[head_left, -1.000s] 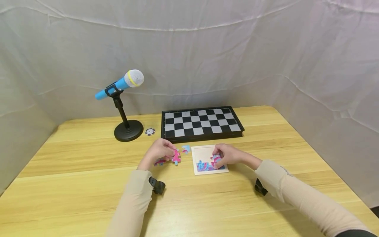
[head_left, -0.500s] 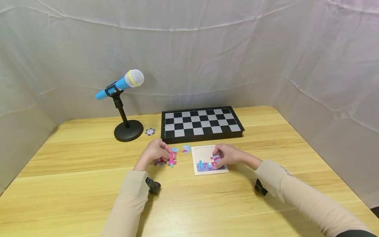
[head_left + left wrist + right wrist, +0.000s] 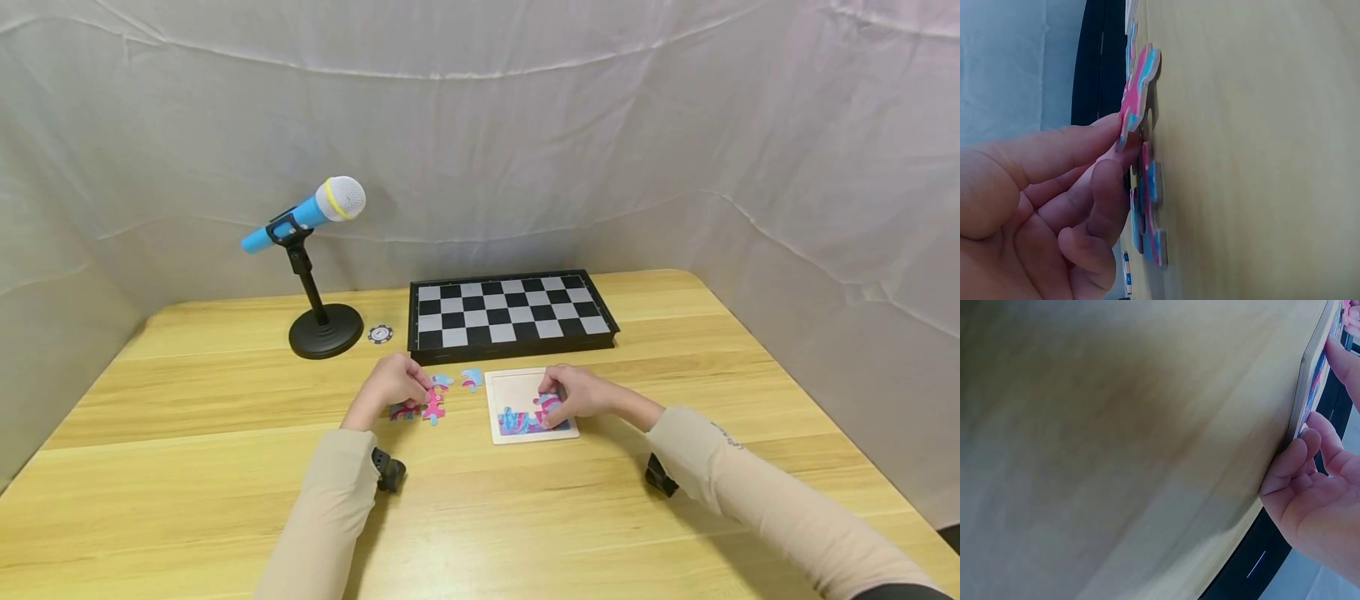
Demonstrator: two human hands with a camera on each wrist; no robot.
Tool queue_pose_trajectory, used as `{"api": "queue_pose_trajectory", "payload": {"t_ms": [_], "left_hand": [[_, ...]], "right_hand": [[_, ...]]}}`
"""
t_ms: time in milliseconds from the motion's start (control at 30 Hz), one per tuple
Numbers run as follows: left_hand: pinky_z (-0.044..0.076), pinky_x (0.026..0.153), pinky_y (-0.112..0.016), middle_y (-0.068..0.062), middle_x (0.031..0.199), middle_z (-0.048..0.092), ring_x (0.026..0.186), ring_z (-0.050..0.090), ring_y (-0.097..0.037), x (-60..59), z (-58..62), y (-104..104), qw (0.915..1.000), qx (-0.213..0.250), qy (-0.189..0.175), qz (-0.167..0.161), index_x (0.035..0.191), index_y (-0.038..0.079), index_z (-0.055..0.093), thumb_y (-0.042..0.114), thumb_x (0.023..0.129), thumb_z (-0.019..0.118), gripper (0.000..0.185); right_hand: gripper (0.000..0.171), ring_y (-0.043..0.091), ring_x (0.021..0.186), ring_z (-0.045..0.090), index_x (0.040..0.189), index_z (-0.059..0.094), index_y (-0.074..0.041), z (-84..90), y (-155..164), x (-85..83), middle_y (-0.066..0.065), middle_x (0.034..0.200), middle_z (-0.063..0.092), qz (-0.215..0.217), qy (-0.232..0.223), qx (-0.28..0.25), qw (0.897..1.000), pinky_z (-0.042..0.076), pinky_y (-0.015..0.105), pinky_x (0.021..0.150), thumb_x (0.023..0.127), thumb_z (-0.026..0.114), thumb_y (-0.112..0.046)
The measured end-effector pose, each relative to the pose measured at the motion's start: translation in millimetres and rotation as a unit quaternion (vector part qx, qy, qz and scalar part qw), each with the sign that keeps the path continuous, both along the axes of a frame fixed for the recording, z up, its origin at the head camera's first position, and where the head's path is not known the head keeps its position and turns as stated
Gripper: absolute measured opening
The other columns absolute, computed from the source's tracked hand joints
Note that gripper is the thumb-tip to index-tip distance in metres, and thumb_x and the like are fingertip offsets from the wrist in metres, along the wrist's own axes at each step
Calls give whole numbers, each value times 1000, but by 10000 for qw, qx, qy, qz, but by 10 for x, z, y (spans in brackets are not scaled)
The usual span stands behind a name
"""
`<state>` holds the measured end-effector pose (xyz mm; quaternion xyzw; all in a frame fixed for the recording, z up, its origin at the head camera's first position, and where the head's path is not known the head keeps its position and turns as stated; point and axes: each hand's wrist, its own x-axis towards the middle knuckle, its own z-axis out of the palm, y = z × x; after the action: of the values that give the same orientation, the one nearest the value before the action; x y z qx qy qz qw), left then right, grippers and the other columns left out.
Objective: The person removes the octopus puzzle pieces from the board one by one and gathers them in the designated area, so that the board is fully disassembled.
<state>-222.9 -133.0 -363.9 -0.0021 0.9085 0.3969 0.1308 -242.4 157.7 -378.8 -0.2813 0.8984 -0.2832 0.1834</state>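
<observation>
L hand (image 3: 392, 387) pinching pink puzzle pc (image 3: 433, 407) | R hand (image 3: 583, 392) touching pcs (image 3: 514, 422) in tray (image 3: 516, 387), grip: can't tell

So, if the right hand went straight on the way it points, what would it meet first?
The right hand points left across the tray, so probably the left rim first, then the blue piece beyond. It might pass above both; height is hard to judge.

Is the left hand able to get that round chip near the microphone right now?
Probably yes: the chip lies just beyond the left hand, nothing between, though it pinches a pink puzzle piece.
</observation>
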Motion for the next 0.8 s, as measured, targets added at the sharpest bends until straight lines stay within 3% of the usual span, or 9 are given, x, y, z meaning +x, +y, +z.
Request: {"api": "queue_pose_trajectory", "payload": {"t_ms": [367, 800], "left_hand": [[44, 51, -24, -7, 62, 59, 50, 52, -14, -22, 18, 9, 9997, -8, -123, 199, 81, -2, 66, 0, 76, 67, 5], [45, 52, -26, -8, 64, 60, 49, 53, -16, -30, 52, 79, 9999, 67, 73, 61, 81, -1, 65, 5, 77, 67, 7]], "right_hand": [[40, 16, 75, 42, 93, 54, -2, 20, 5, 15, 3, 86, 51, 38, 3, -32, 10000, 38, 27, 68, 66, 77, -18], [45, 16, 78, 42, 100, 56, 1, 6, 64, -10, 3, 90, 53, 295, 79, -130, 9994, 38, 26, 69, 65, 78, -16]]}}
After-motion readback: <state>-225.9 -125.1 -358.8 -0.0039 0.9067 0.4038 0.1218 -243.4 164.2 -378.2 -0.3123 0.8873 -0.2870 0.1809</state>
